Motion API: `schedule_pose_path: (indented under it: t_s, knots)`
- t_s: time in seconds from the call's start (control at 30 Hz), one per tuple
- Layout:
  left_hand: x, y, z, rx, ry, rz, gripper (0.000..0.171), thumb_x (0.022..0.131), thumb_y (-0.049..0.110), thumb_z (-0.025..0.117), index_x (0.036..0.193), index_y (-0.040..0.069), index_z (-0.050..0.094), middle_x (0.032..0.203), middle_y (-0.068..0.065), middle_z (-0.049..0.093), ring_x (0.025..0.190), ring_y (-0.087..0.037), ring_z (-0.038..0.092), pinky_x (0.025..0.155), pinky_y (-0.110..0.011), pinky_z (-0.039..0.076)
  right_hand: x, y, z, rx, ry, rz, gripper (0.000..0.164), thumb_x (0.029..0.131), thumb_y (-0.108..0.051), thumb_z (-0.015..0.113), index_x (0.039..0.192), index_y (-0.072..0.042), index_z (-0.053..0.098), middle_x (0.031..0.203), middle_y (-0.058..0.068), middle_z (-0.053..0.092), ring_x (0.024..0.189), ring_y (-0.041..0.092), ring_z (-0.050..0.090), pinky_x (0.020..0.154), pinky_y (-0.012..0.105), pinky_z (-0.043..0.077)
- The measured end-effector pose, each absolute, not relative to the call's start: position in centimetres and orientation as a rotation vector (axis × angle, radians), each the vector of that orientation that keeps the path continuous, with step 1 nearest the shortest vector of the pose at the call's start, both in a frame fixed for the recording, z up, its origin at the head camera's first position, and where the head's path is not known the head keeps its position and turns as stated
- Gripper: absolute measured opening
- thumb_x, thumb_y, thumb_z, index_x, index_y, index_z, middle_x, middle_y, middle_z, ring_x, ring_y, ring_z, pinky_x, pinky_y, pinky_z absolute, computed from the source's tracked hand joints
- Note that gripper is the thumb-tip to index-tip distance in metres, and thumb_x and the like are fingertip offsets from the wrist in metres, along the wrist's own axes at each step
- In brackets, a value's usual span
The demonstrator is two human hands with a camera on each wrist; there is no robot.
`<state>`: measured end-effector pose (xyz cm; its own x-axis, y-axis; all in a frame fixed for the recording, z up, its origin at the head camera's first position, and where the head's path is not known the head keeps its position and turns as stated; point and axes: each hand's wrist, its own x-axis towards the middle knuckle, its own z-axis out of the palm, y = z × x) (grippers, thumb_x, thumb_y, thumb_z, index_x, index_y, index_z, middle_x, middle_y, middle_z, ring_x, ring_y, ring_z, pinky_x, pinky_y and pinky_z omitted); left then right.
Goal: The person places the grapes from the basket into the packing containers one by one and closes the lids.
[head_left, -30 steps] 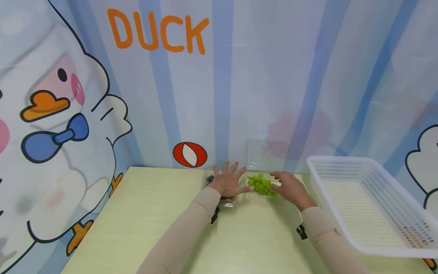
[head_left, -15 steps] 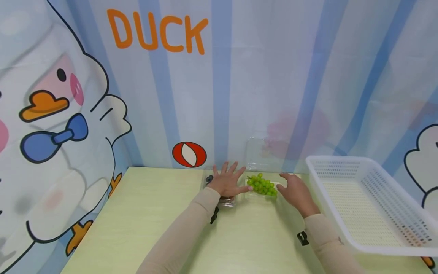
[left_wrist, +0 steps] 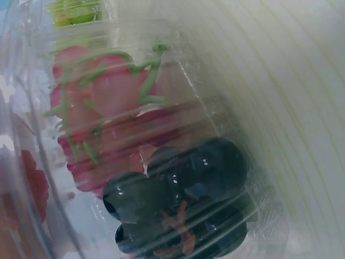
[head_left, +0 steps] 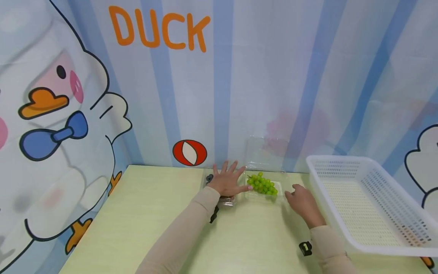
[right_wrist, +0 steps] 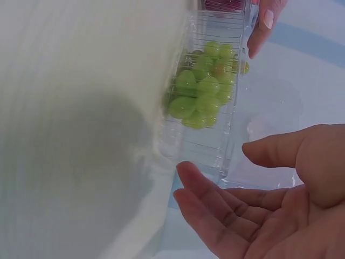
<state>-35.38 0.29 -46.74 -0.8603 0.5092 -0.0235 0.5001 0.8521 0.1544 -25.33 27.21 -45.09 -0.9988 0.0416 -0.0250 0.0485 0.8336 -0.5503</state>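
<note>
My left hand [head_left: 226,183] lies with fingers spread over a clear plastic box [head_left: 227,204], hiding most of it. In the left wrist view, red grapes [left_wrist: 110,94] on green stems and black grapes [left_wrist: 207,172] show through its plastic. To its right stands a second clear box [right_wrist: 207,148] holding a bunch of green grapes [head_left: 262,185]. Its clear lid [head_left: 263,152] is raised at the back, against the curtain. My right hand [head_left: 303,202] hovers just right of this box with nothing in it, thumb and fingers apart in the right wrist view.
A large white perforated basket [head_left: 331,213] stands at the right side of the pale wooden table [head_left: 154,198]. Behind the table's back edge hangs a striped blue curtain [head_left: 256,76] with duck pictures.
My right hand has drawn back from the green grapes, moving right and toward me, with nothing in it. The left hand stays in place on its box.
</note>
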Motion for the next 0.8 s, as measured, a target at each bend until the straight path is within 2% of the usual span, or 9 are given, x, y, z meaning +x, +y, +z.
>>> schedule_pose_path:
  t_s: [0.13,0.27,0.33,0.4,0.57,0.8]
  knots:
    - [-35.6,0.4,-46.8,0.806,2.96,0.212,0.088,0.092,0.081,0.039,0.164,0.034,0.02,0.172,-0.004,0.008,0.156,-0.041,0.003,0.113,-0.079,0.004,-24.9,27.4,-45.7,0.165,2.906,-1.036,0.049,0.105,-0.019,0.046,0.133,0.02,0.047,0.104,0.026,0.072,0.09,0.033,0.074,0.091,0.054,0.053]
    - [-35.6,0.3,-46.8,0.805,2.952,0.222,0.087,0.092,0.08,0.04,0.164,0.034,0.02,0.172,-0.005,0.008,0.156,-0.041,0.002,0.112,-0.079,0.003,-24.8,27.7,-46.4,0.261,2.783,-1.241,0.041,0.107,-0.02,0.043,0.124,0.016,0.053,0.086,0.014,0.074,0.073,0.019,0.073,0.075,0.041,0.059]
    - [-35.5,0.3,-46.7,0.803,2.948,0.224,0.087,0.093,0.08,0.04,0.164,0.034,0.02,0.172,-0.005,0.008,0.156,-0.042,0.002,0.112,-0.079,0.003,-24.8,27.7,-46.7,0.293,2.706,-1.363,0.04,0.108,-0.02,0.041,0.123,0.016,0.053,0.087,0.015,0.073,0.072,0.018,0.072,0.07,0.036,0.06]
    - [-35.5,0.3,-46.7,0.801,2.947,0.226,0.086,0.093,0.079,0.04,0.164,0.033,0.02,0.172,-0.005,0.008,0.156,-0.042,0.002,0.112,-0.079,0.003,-24.8,27.8,-46.9,0.317,2.628,-1.468,0.042,0.109,-0.02,0.04,0.126,0.017,0.051,0.09,0.017,0.073,0.072,0.018,0.073,0.071,0.035,0.06]
    - [-35.3,0.3,-46.5,0.795,2.944,0.223,0.084,0.095,0.077,0.04,0.164,0.033,0.02,0.172,-0.005,0.007,0.157,-0.041,0.001,0.113,-0.078,0.001,-24.8,28.1,-47.3,0.338,2.519,-1.588,0.046,0.11,-0.022,0.039,0.132,0.018,0.048,0.094,0.018,0.073,0.073,0.016,0.073,0.073,0.034,0.06]
    - [-35.1,0.3,-46.3,0.796,2.946,0.222,0.084,0.095,0.077,0.039,0.164,0.032,0.02,0.172,-0.006,0.008,0.156,-0.041,0.001,0.113,-0.078,0.003,-24.9,28.3,-47.5,0.344,2.501,-1.606,0.048,0.11,-0.023,0.039,0.132,0.019,0.048,0.092,0.017,0.073,0.072,0.016,0.072,0.071,0.033,0.06]
